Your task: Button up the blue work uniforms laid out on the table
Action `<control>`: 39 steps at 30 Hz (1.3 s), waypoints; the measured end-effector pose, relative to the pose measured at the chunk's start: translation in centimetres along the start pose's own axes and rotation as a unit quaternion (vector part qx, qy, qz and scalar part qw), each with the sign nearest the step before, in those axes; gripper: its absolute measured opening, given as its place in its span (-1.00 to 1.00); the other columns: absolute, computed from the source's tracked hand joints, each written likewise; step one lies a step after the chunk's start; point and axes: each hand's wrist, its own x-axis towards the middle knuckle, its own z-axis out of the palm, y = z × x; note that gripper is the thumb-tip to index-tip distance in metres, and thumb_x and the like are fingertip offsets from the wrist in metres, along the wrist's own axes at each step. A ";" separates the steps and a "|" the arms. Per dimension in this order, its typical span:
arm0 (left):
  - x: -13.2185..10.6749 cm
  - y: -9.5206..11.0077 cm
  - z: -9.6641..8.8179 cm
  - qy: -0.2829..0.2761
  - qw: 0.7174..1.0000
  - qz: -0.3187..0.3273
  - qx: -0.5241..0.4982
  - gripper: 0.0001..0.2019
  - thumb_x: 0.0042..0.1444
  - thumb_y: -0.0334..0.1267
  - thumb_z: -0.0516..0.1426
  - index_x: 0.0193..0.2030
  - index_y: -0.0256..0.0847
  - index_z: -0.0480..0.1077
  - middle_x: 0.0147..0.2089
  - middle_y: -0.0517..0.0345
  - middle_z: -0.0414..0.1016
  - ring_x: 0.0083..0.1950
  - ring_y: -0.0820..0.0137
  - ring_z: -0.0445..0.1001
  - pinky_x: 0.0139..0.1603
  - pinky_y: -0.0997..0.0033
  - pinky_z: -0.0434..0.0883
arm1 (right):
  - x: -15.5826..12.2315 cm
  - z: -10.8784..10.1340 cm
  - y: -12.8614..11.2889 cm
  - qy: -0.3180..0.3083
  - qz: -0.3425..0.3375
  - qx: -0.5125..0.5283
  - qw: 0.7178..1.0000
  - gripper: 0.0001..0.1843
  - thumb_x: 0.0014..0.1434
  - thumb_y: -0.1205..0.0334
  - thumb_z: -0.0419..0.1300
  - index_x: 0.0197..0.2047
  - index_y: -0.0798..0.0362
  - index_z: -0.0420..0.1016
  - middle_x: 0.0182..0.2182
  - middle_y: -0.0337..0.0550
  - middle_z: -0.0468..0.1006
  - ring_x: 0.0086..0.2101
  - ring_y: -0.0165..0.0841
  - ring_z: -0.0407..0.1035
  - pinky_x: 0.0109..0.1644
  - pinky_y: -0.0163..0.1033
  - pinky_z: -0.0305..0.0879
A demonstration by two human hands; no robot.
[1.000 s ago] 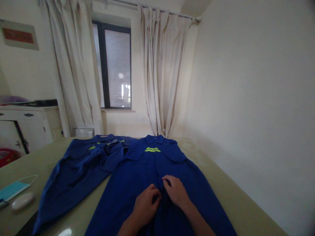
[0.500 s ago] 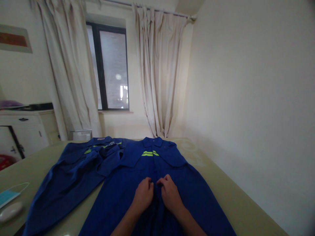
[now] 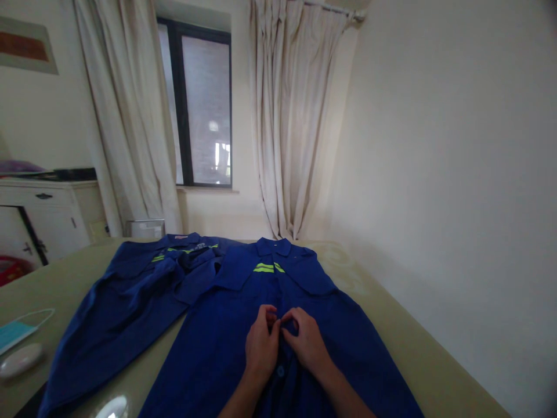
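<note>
A blue work jacket (image 3: 226, 342) with yellow-green stripes at the chest lies flat on the table in front of me, collar away from me. My left hand (image 3: 260, 346) and my right hand (image 3: 307, 343) meet at its front opening, fingers pinched on the fabric edges. A blue button (image 3: 281, 369) shows just below my fingers. A second blue jacket (image 3: 130, 296) lies spread to the left, its sleeve overlapping the first.
The beige table (image 3: 409, 348) runs to a wall on the right. A blue face mask (image 3: 15, 332) and a white oval object (image 3: 20, 360) lie at the left edge. White cabinet (image 3: 47, 217), curtains and window stand behind.
Both hands have moved a little up the jacket's front, away from me, and pinch the opening higher up. A button now shows below them.
</note>
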 end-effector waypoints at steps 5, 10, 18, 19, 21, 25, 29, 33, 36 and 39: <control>0.0 -0.4 0.3 0.019 0.996 0.026 -0.077 -0.84 0.18 -0.19 0.09 -0.11 -0.10 0.36 -0.15 0.09 0.62 -0.12 0.24 0.62 -0.05 0.29 0.44 | 0.0 -0.1 0.2 0.015 -0.010 -0.012 1.000 -0.83 0.14 0.36 0.18 -0.27 -0.01 0.59 -0.41 -0.25 0.48 -0.38 -0.33 0.38 -0.27 -0.28 0.22; 0.2 -0.6 0.1 0.026 0.990 0.040 -0.133 -0.83 0.15 -0.13 0.14 -0.15 -0.12 0.38 -0.17 0.08 0.60 -0.14 0.24 0.62 -0.06 0.28 0.47 | -0.1 -0.2 0.3 0.015 -0.013 0.024 1.000 -0.84 0.08 0.36 0.25 -0.23 0.01 0.57 -0.35 -0.24 0.51 -0.35 -0.33 0.40 -0.25 -0.28 0.25; 0.5 -0.4 -0.3 0.026 0.984 0.032 -0.172 -0.72 0.11 -0.04 0.19 -0.15 -0.16 0.40 -0.17 0.01 0.62 -0.15 0.18 0.63 -0.07 0.21 0.50 | -0.3 0.2 -0.4 0.029 -0.042 -0.020 0.999 -0.81 0.28 0.31 0.13 -0.24 0.01 0.60 -0.36 -0.22 0.46 -0.36 -0.34 0.39 -0.24 -0.28 0.22; 0.4 -0.4 -0.3 0.024 0.987 0.027 -0.158 -0.71 0.12 -0.02 0.17 -0.13 -0.17 0.40 -0.17 0.00 0.63 -0.15 0.18 0.63 -0.07 0.21 0.50 | -0.4 0.2 -0.4 0.025 -0.046 -0.020 0.998 -0.80 0.29 0.31 0.12 -0.24 0.01 0.60 -0.36 -0.22 0.46 -0.35 -0.34 0.39 -0.24 -0.28 0.22; 0.3 -0.5 -0.2 0.014 0.991 0.023 -0.132 -0.71 0.17 -0.03 0.12 -0.09 -0.18 0.40 -0.17 -0.01 0.63 -0.16 0.18 0.63 -0.06 0.19 0.49 | -0.5 0.1 -0.3 0.016 -0.056 -0.021 0.998 -0.79 0.33 0.29 0.10 -0.22 0.01 0.59 -0.34 -0.22 0.46 -0.33 -0.35 0.40 -0.22 -0.28 0.22; 0.3 -0.8 -0.1 0.009 0.992 0.041 -0.115 -0.71 0.19 -0.13 0.07 -0.02 -0.19 0.42 -0.23 0.05 0.63 -0.17 0.19 0.62 -0.05 0.20 0.47 | -0.5 0.0 0.2 -0.015 -0.076 -0.027 0.997 -0.77 0.36 0.27 0.09 -0.17 0.00 0.59 -0.31 -0.21 0.47 -0.31 -0.35 0.41 -0.20 -0.29 0.23; 0.2 -0.8 -0.2 0.022 0.991 0.057 -0.122 -0.77 0.18 -0.17 0.09 -0.06 -0.16 0.44 -0.25 0.09 0.62 -0.19 0.22 0.62 -0.09 0.25 0.47 | -0.4 -0.1 0.5 -0.029 -0.072 -0.016 0.997 -0.79 0.33 0.29 0.13 -0.19 -0.01 0.62 -0.34 -0.22 0.46 -0.31 -0.34 0.42 -0.21 -0.30 0.22; 0.2 -0.7 -0.3 0.022 0.986 0.074 -0.145 -0.83 0.19 -0.16 0.13 -0.15 -0.15 0.45 -0.23 0.10 0.61 -0.18 0.23 0.61 -0.11 0.29 0.46 | -0.4 -0.1 0.2 -0.020 -0.051 0.001 0.999 -0.79 0.31 0.30 0.14 -0.26 -0.02 0.62 -0.33 -0.22 0.49 -0.29 -0.34 0.44 -0.19 -0.30 0.22; 0.6 -0.9 -0.3 0.013 0.982 0.094 -0.161 -0.84 0.20 -0.12 0.14 -0.20 -0.15 0.44 -0.22 0.10 0.60 -0.16 0.24 0.59 -0.08 0.30 0.45 | -0.3 0.1 0.1 0.030 -0.008 -0.004 1.000 -0.83 0.26 0.28 0.19 -0.35 0.00 0.57 -0.38 -0.23 0.48 -0.34 -0.33 0.41 -0.23 -0.29 0.20; 0.9 -1.4 -0.3 -0.013 0.982 0.105 -0.159 -0.80 0.26 -0.12 0.07 -0.14 -0.15 0.45 -0.18 0.08 0.60 -0.12 0.25 0.58 -0.07 0.31 0.45 | 0.0 0.3 0.4 0.065 0.029 -0.008 0.997 -0.90 0.18 0.31 0.24 -0.38 0.01 0.53 -0.46 -0.27 0.44 -0.40 -0.33 0.37 -0.28 -0.29 0.17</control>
